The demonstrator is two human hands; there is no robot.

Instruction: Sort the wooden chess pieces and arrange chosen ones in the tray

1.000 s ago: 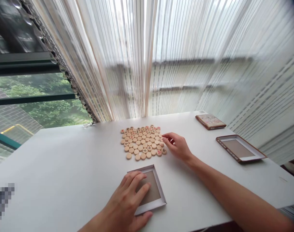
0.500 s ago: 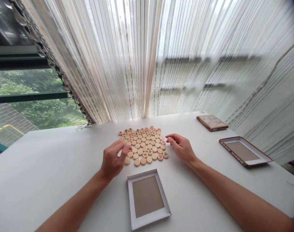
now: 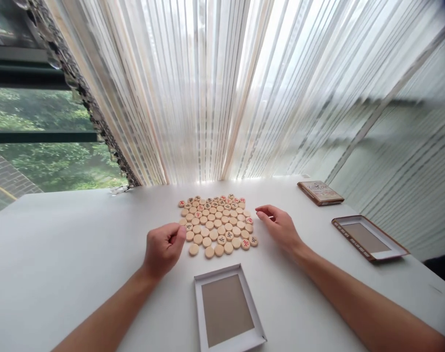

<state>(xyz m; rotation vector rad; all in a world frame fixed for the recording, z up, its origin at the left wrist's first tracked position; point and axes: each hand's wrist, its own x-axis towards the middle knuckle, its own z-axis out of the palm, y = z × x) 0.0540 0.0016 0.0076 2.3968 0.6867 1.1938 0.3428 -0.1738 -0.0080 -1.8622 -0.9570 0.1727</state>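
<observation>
Several round wooden game pieces (image 3: 217, 225), some marked in red or black, lie flat in a tight cluster mid-table. My left hand (image 3: 163, 248) rests at the cluster's left edge, its fingers curled in against the thumb; whether a piece is inside I cannot make out. My right hand (image 3: 280, 227) lies at the cluster's right edge with its fingers loosely bent, a gap showing between them and the thumb, and nothing visible in it. A shallow white box tray (image 3: 199, 313) with a brown bottom lies just in front of the pieces, between my forearms.
A second brown-edged box tray (image 3: 391, 252) lies at the right of the white table (image 3: 61, 244), with a small printed brown box (image 3: 320, 191) behind it. Striped sheer curtains hang along the table's far edge; a window shows at the left.
My left hand left the white tray, moved up to the pieces' left edge and curled shut. My right hand drew slightly back from the cluster. The camera tilted a little.
</observation>
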